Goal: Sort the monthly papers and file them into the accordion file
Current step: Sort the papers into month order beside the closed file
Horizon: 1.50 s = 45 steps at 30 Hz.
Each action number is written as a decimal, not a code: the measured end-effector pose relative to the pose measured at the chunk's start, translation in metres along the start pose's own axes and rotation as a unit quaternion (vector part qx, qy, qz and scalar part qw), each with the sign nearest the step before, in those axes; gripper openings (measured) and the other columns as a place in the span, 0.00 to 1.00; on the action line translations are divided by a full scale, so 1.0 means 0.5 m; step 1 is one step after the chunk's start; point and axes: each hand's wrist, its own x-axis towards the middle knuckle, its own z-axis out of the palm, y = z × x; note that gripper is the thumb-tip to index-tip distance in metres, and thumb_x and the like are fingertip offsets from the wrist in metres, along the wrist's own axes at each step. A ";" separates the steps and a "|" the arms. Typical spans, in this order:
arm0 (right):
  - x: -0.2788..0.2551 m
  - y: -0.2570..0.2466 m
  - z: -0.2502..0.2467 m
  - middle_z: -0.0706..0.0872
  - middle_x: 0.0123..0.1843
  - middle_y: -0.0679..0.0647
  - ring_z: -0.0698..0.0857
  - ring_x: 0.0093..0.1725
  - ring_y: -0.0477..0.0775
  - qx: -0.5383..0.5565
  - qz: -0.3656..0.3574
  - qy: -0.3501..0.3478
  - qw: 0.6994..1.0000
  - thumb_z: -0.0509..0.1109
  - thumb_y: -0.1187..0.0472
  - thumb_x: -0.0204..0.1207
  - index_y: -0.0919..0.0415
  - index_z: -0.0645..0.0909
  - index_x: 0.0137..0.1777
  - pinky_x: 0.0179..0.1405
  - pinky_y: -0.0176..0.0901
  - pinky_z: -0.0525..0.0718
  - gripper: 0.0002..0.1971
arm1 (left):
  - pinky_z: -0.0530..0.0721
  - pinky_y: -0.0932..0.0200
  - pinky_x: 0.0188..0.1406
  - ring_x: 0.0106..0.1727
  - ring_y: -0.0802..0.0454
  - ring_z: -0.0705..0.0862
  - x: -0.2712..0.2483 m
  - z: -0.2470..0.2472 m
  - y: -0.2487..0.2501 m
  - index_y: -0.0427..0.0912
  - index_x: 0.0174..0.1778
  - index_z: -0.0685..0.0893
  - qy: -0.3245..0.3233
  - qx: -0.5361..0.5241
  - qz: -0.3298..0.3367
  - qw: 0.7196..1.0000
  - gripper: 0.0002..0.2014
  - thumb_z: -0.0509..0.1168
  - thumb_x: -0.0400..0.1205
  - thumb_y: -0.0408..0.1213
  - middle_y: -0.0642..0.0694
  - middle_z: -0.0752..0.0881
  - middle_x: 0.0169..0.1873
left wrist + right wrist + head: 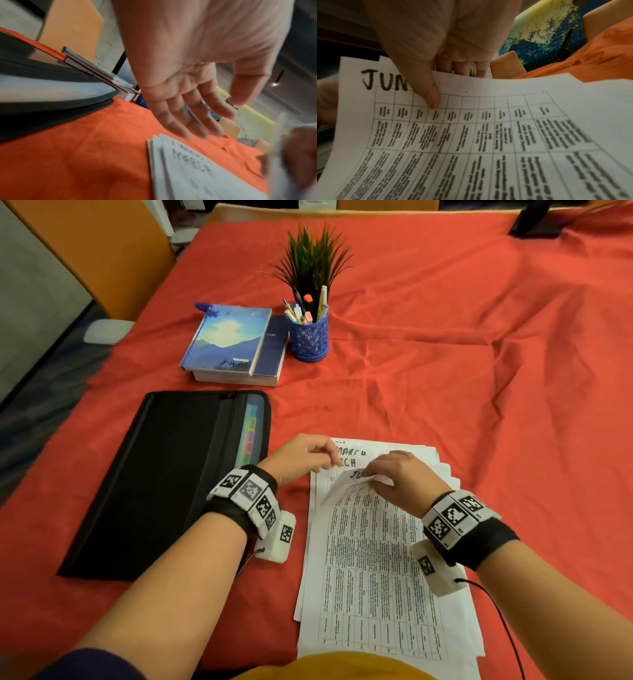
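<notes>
The right hand pinches the top sheet of the paper stack at its far edge — thumb on the printed face just beside the handwritten "JUN", fingers behind the sheet — and that edge is bowed up off the pile. The sheet carries a printed grid of small text, too blurred to read. The left hand hovers over the far left corner of the stack with its fingers loosely spread and straight, holding nothing; in the left wrist view the fingertips hang just above the red cloth, close to the corner of the lower sheets, where "MARCH" is written by hand. From the head view the stack lies on the red-covered surface in front of the person, its sheets fanned a little at the far right corner. The black accordion file lies flat just to the left of the stack, its zip open along the right side so that coloured index tabs show inside. Farther back sit a blue notebook on top of a thicker book, a blue mesh pen holder full of pens beside them, and a small green potted plant behind the holder.
</notes>
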 end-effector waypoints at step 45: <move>-0.046 -0.026 -0.016 0.86 0.46 0.52 0.83 0.46 0.54 0.044 0.055 -0.029 0.997 0.69 0.71 0.71 0.61 0.77 0.61 0.47 0.46 0.82 0.18 | 0.88 0.65 0.37 0.42 0.54 0.86 0.008 -0.001 -0.025 0.38 0.51 0.84 0.082 -0.114 -0.111 0.984 0.09 0.62 0.81 0.23 0.43 0.87 0.44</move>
